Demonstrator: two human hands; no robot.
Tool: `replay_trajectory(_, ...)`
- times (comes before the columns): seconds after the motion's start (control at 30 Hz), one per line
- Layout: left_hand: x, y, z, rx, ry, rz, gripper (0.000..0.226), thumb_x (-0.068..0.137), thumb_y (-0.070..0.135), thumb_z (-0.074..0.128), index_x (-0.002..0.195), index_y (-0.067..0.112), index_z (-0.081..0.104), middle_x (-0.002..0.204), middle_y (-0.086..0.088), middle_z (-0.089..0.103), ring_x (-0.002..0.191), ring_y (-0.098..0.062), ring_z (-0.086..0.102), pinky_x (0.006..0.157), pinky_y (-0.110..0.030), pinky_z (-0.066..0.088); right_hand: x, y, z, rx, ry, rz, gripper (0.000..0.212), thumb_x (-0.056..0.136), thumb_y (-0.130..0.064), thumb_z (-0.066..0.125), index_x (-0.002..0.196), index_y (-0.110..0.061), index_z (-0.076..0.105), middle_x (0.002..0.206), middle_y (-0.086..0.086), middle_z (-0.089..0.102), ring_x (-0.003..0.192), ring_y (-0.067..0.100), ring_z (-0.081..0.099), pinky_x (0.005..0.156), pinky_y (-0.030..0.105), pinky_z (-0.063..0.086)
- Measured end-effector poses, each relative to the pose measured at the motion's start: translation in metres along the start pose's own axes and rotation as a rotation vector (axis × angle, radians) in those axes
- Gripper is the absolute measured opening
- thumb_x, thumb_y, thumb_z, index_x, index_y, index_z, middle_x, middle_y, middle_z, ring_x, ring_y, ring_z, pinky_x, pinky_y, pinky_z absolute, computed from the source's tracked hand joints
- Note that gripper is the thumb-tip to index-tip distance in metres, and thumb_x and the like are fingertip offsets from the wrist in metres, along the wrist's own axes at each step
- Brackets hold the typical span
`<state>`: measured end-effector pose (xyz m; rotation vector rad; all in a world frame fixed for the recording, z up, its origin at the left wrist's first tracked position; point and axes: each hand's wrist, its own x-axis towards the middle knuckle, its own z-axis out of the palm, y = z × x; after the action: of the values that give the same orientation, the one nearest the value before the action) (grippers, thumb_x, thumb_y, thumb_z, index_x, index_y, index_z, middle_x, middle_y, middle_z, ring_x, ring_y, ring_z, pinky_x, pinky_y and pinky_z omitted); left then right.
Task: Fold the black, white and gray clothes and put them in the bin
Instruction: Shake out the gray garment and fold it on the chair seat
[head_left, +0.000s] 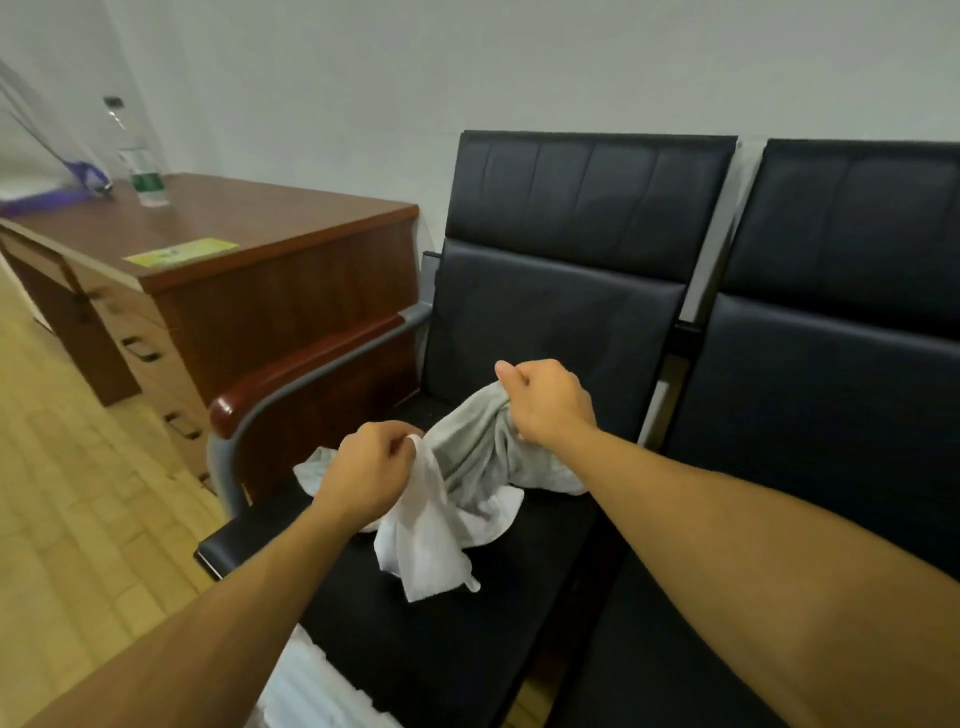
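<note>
Colours relative to the black chair seat: on it, a plain white garment and, just behind, a plain light grey garment. The chair's armrest, at the seat's left, is glossy reddish-brown on a grey metal frame. Left of the chair, a reddish-brown wooden desk bears a yellow-green label and a clear bottle with a green band. Second chair, right: black.

Head view, close, looking forward-down onto chair seat.
</note>
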<state>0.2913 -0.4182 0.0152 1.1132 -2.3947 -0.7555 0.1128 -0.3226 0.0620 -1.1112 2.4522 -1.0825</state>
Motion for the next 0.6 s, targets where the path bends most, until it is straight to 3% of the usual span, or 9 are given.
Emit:
replay_trajectory(0.07, 0.001, 0.021, -0.010, -0.018, -0.024, 0.073, 0.038, 0.098, 0.023, 0.061, 0.135, 0.028, 0.055, 0.122, 0.007, 0.058, 0.105, -0.015, 0.063, 0.092, -0.034, 0.054, 0.004, -0.025, -0.009, 0.103, 0.019, 0.003, 0.049, 0.106, -0.050, 0.038, 0.066, -0.023, 0.045, 0.071, 0.002, 0.057, 0.078, 0.029, 0.068, 0.070, 0.036, 0.050)
replay_trajectory(0.1, 0.002, 0.033, -0.011, -0.048, -0.031, 0.098, 0.048, 0.095, 0.027, 0.066, 0.139, 0.029, 0.050, 0.125, 0.009, 0.057, 0.105, -0.011, 0.061, 0.090, -0.028, 0.052, 0.004, -0.036, -0.012, 0.142, 0.018, -0.012, 0.048, 0.106, -0.049, 0.036, 0.068, -0.023, 0.046, 0.073, 0.003, 0.059, 0.079, 0.031, 0.069, 0.074, 0.038, 0.053)
replay_trajectory(0.2, 0.004, 0.080, -0.029, -0.236, 0.048, 0.162, 0.043, 0.088, 0.037, 0.076, 0.121, 0.031, 0.049, 0.107, 0.017, 0.060, 0.089, 0.000, 0.060, 0.072, -0.014, 0.045, -0.001, -0.085, -0.029, 0.283, 0.056, -0.063, 0.044, 0.107, -0.046, 0.036, 0.075, -0.022, 0.054, 0.081, 0.006, 0.066, 0.081, 0.028, 0.069, 0.083, 0.047, 0.058)
replay_trajectory(0.3, 0.007, 0.114, -0.059, -0.350, 0.227, 0.213, 0.022, 0.093, 0.030, 0.070, 0.109, 0.021, 0.058, 0.097, 0.007, 0.066, 0.086, -0.006, 0.065, 0.075, -0.026, 0.055, -0.018, -0.125, -0.060, 0.388, 0.114, -0.126, 0.042, 0.108, -0.042, 0.037, 0.076, -0.022, 0.055, 0.082, 0.006, 0.065, 0.080, 0.021, 0.066, 0.085, 0.046, 0.059)
replay_trajectory(0.4, -0.002, 0.147, -0.099, -0.327, 0.289, 0.294, 0.003, 0.098, 0.022, 0.063, 0.098, 0.019, 0.064, 0.088, 0.002, 0.067, 0.082, -0.013, 0.066, 0.078, -0.037, 0.058, -0.043, -0.153, -0.109, 0.343, 0.186, -0.227, 0.047, 0.110, -0.040, 0.033, 0.079, -0.015, 0.058, 0.081, 0.005, 0.062, 0.075, 0.017, 0.059, 0.074, 0.035, 0.051)
replay_trajectory(0.53, -0.050, 0.205, -0.147, -0.317, 0.266, 0.480, 0.010, 0.099, 0.026, 0.062, 0.099, 0.018, 0.067, 0.088, -0.002, 0.069, 0.081, -0.016, 0.067, 0.075, -0.036, 0.057, -0.097, -0.179, -0.179, 0.282, 0.302, -0.297, 0.049, 0.110, -0.039, 0.031, 0.077, -0.013, 0.056, 0.080, 0.005, 0.060, 0.075, 0.019, 0.057, 0.076, 0.036, 0.044)
replay_trajectory(0.6, -0.076, 0.233, -0.162, -0.328, 0.269, 0.541, 0.012, 0.098, 0.023, 0.062, 0.097, 0.013, 0.067, 0.086, -0.006, 0.069, 0.077, -0.019, 0.065, 0.070, -0.037, 0.054, -0.129, -0.184, -0.209, 0.280, 0.325, -0.311, 0.050, 0.110, -0.038, 0.034, 0.080, -0.008, 0.061, 0.085, 0.010, 0.064, 0.078, 0.023, 0.060, 0.077, 0.038, 0.049)
